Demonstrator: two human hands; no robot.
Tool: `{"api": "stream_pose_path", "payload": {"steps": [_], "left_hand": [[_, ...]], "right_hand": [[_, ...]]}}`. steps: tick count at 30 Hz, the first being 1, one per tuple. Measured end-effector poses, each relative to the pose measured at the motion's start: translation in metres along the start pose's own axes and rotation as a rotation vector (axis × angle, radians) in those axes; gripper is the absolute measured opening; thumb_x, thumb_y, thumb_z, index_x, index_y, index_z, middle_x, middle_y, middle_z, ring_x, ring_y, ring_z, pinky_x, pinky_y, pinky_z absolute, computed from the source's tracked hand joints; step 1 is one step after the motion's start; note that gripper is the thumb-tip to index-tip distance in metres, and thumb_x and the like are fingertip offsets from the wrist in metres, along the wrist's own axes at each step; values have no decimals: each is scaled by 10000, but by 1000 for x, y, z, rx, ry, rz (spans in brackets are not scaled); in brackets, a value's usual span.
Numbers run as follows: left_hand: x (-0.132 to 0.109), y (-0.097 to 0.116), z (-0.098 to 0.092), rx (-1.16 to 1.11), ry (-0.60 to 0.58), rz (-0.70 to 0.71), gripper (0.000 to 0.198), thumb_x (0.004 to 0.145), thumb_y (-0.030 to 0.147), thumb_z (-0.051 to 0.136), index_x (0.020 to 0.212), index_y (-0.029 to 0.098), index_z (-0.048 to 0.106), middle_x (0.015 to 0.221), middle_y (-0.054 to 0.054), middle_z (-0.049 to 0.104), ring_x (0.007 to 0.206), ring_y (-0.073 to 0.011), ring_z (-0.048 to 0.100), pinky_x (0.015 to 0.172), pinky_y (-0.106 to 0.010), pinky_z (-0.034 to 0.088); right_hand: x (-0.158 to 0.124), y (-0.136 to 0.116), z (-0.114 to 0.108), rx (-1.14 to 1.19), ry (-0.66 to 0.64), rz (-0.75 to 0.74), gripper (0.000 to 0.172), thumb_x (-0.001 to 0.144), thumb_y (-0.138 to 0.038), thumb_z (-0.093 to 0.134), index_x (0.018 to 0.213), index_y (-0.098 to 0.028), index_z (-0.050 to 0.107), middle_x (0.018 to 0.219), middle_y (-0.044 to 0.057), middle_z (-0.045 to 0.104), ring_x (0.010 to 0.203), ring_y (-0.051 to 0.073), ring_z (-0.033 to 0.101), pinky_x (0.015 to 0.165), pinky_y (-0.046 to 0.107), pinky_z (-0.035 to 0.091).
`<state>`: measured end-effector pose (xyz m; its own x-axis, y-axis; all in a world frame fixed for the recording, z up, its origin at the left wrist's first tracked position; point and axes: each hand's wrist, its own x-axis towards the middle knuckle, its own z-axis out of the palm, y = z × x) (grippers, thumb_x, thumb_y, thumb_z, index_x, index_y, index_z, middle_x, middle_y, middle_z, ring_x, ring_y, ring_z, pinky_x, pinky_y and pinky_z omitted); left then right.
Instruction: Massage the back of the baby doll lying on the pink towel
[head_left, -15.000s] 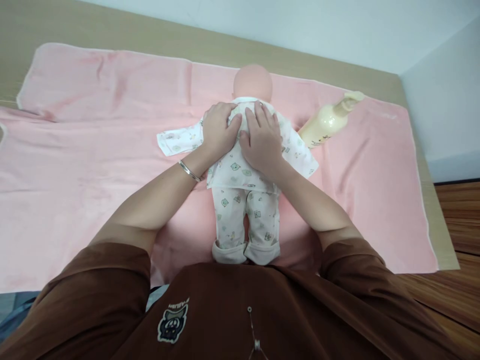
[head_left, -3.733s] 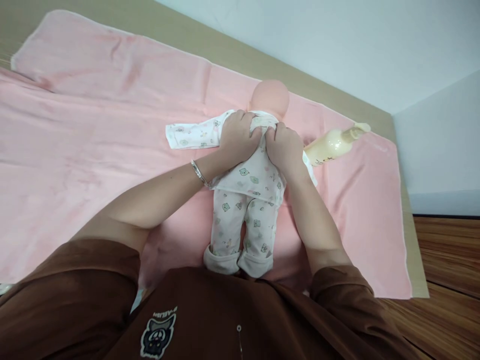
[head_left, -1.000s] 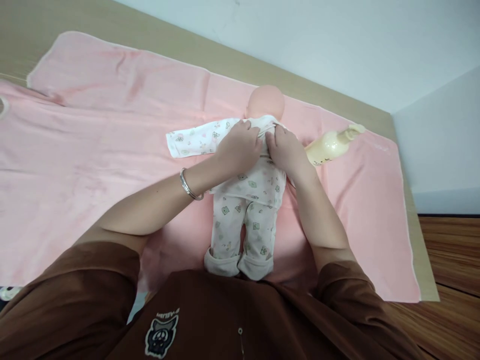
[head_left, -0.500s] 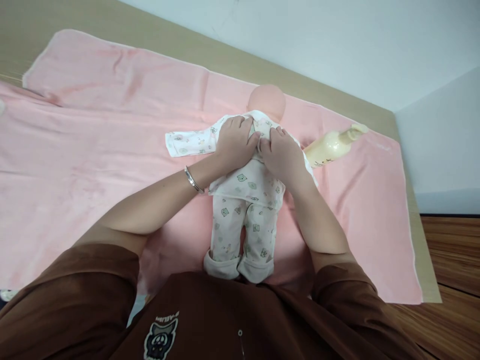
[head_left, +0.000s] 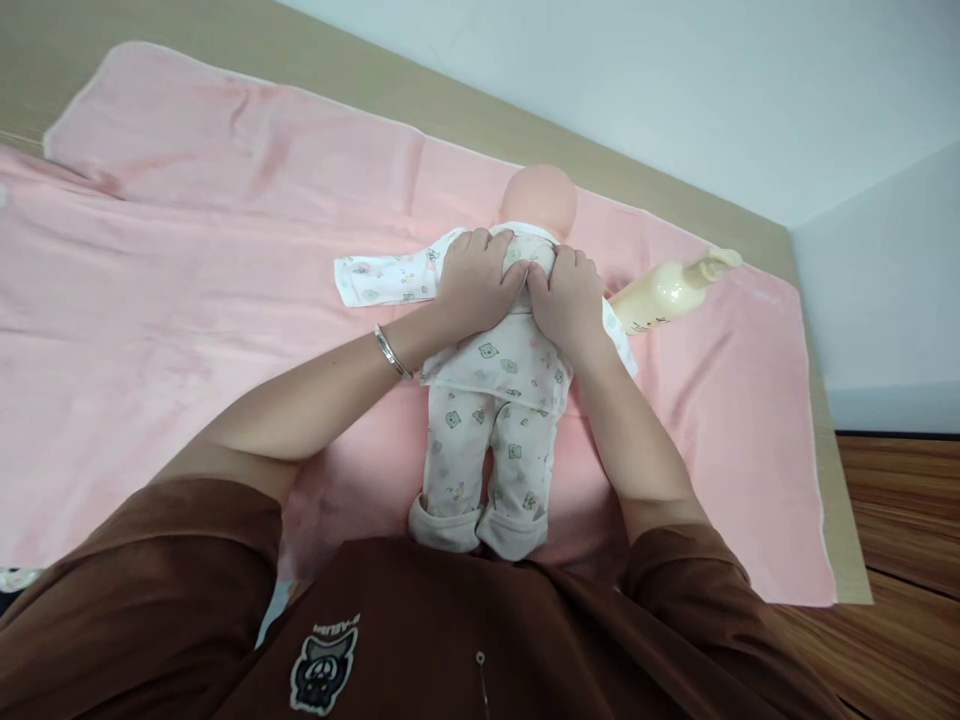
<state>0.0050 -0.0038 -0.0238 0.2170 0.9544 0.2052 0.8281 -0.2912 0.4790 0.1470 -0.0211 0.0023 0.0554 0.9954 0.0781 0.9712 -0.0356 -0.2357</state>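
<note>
A baby doll [head_left: 538,198] lies along the pink cloth, head away from me, with its face out of sight. It wears a white printed top [head_left: 501,352] and matching trousers [head_left: 459,440] with turned-up cuffs. Flat on the left of the doll's upper back rests my left hand [head_left: 480,280], fingers extended and a silver bangle on the wrist. My right hand [head_left: 568,298] lies open on the other side, its thumb close to my left thumb. One sleeve [head_left: 386,278] stretches out to the left; the other is partly hidden by my right arm.
A cream pump bottle [head_left: 671,288] lies tilted to the right of the doll, close to its sleeve. The pink cloth [head_left: 187,330] covers most of the table [head_left: 420,85], with wrinkles on the left. A white wall [head_left: 675,90] borders the far side, and wooden floor [head_left: 900,520] shows at right.
My right hand's fingers have straightened out and lie flatter on the doll's upper back. My left hand stays in nearly the same place. The view has shifted slightly.
</note>
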Motion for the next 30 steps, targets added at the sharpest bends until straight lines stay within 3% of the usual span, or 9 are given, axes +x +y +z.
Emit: {"api": "stream_pose_path", "payload": {"steps": [8,15,19,22,26,30], "left_hand": [[-1,2,1,-14,24,-44,424,1077,379,428,1366,139,627,1310,-189,666,1275,-363,602,1159,-505,452],[-7,10,-9,74,14,19,403,1064,318,380,1256,122,675,1253,-214,685,1226,-376,613,1113,-534,464],[-20,22,-15,131,-33,77,462,1062,238,350,1391,44,609,1398,-274,638,1345,-408,586,1134,-560,468],[-23,23,-14,106,-16,129,484,1054,196,357,1467,29,544,1509,-265,579,1454,-389,522,1216,-540,438],[-5,8,-13,50,-68,183,403,1057,201,331,1260,67,653,1315,-223,681,1311,-350,613,1193,-519,481],[11,-4,-10,33,-95,87,408,1075,274,327,1223,82,655,1281,-225,698,1265,-363,639,1158,-566,501]], "right_hand": [[-1,-1,4,-26,34,1,392,1102,-371,459,1324,-70,576,1366,219,613,1280,385,573,1141,558,439],[0,3,6,-21,67,-28,333,1083,-369,468,1251,-103,579,1301,204,632,1225,366,592,1119,558,459],[0,0,-1,-45,10,-9,329,1085,-326,468,1283,-87,577,1318,204,632,1255,376,584,1124,555,469],[-6,-2,-7,-69,-32,-42,387,1102,-298,401,1343,-50,575,1345,223,634,1267,399,594,1117,570,481],[-28,-2,-14,-106,-43,-192,538,1083,-274,415,1521,31,484,1524,280,542,1426,433,522,1231,593,416],[-39,-2,-21,-72,-91,-287,600,1077,-305,434,1571,36,441,1636,283,437,1562,439,396,1301,601,361]]}}
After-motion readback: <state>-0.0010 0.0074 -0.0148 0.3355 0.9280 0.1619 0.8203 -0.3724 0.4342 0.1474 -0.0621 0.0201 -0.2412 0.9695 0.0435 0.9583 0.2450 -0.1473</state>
